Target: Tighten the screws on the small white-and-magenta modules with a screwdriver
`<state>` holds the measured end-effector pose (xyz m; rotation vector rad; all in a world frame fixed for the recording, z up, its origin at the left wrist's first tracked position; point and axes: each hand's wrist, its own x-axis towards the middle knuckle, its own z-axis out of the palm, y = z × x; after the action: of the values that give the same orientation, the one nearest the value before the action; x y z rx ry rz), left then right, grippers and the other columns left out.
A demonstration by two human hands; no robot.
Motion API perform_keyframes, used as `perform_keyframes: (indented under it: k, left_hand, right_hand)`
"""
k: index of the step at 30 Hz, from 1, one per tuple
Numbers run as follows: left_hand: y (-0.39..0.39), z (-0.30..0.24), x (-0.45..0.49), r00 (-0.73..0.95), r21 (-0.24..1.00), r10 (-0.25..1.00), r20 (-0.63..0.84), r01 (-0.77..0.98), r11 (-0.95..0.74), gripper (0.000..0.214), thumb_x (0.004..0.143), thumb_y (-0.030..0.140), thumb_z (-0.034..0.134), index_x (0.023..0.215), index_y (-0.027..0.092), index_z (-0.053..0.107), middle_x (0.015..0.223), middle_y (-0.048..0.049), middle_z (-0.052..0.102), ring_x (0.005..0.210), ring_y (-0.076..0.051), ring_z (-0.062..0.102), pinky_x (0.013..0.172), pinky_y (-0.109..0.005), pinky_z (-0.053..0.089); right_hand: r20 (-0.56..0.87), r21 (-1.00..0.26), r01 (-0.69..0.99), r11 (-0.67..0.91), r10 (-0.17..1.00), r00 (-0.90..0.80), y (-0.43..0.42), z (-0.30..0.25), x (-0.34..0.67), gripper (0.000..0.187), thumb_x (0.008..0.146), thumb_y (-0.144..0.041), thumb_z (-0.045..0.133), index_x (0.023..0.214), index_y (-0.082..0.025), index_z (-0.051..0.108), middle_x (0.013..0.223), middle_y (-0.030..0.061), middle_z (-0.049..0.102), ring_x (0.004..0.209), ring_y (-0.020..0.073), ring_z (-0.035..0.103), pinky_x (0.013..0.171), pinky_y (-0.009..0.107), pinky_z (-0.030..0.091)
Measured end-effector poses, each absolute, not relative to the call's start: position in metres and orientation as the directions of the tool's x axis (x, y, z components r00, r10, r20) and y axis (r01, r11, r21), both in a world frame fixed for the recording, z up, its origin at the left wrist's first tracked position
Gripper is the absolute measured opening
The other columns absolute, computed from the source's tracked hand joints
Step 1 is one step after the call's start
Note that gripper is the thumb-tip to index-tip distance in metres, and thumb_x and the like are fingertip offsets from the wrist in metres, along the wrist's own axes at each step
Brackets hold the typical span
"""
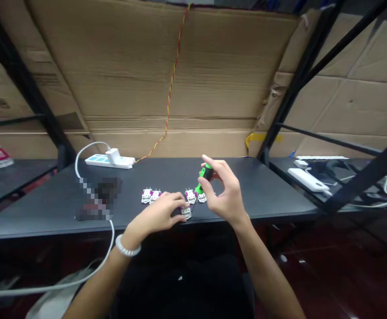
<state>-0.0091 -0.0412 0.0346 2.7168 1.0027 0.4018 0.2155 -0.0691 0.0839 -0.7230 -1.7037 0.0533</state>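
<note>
My right hand [224, 195] grips a green and black screwdriver [202, 179], its tip pointing down toward a small white and purple module [186, 212] at the near edge of the dark table [273, 190]. My left hand [162, 213] is closed on that module, pinching it against the tabletop. Several more such modules lie in a row behind: two together on the left [150, 195], one in the middle [190, 195] and one by the screwdriver shaft [201, 197].
A white power strip [108, 160] with a plugged charger and white cable sits at the back left. A blurred dark object [96, 199] lies left of the modules. Cardboard sheets [180, 75] wall the back. Black frame bars [296, 79] and white devices [308, 179] stand right.
</note>
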Motion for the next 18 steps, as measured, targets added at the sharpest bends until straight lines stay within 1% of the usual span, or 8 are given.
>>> perform_keyframes:
  k: [6, 13, 15, 18]
  left_hand:
    - [-0.042, 0.0345, -0.0079, 0.726, 0.3, 0.666, 0.17, 0.606, -0.737, 0.028, 0.098, 0.031, 0.074, 0.125, 0.023, 0.073, 0.127, -0.0075, 0.071, 0.115, -0.028, 0.067, 0.105, -0.042, 0.048]
    - [-0.0418, 0.0323, -0.0085, 0.721, 0.31, 0.668, 0.183, 0.602, -0.736, 0.033, 0.097, 0.029, 0.074, 0.13, 0.024, 0.071, 0.128, -0.0089, 0.07, 0.118, -0.029, 0.066, 0.107, -0.044, 0.049]
    - [-0.0425, 0.0329, -0.0081, 0.727, 0.32, 0.653, 0.213, 0.579, -0.75, 0.034, 0.096, 0.028, 0.074, 0.13, 0.024, 0.07, 0.132, -0.0093, 0.068, 0.123, -0.029, 0.064, 0.11, -0.045, 0.049]
    - [-0.0444, 0.0349, -0.007, 0.759, 0.35, 0.601, 0.249, 0.508, -0.787, 0.032, 0.096, 0.027, 0.075, 0.127, 0.027, 0.072, 0.143, -0.0081, 0.064, 0.136, -0.03, 0.056, 0.118, -0.046, 0.045]
  right_hand:
    - [0.862, -0.424, 0.446, 0.788, 0.502, -0.066, -0.0686, 0.0821, 0.219, 0.05, 0.098, -0.018, 0.064, 0.147, -0.026, 0.062, 0.116, 0.0088, 0.068, 0.102, 0.0222, 0.069, 0.086, 0.039, 0.062]
    - [0.865, -0.414, 0.486, 0.77, 0.499, -0.053, -0.0656, 0.0812, 0.223, 0.046, 0.097, -0.019, 0.066, 0.142, -0.027, 0.065, 0.115, 0.0085, 0.068, 0.099, 0.0219, 0.068, 0.082, 0.039, 0.061]
    - [0.865, -0.412, 0.491, 0.767, 0.499, -0.054, -0.064, 0.0797, 0.2233, 0.044, 0.097, -0.02, 0.067, 0.141, -0.027, 0.065, 0.114, 0.0081, 0.068, 0.098, 0.0218, 0.068, 0.082, 0.039, 0.062]
    - [0.859, -0.42, 0.492, 0.763, 0.508, -0.055, -0.0622, 0.0774, 0.2233, 0.043, 0.097, -0.021, 0.068, 0.14, -0.027, 0.066, 0.114, 0.0079, 0.069, 0.097, 0.0214, 0.068, 0.081, 0.038, 0.061]
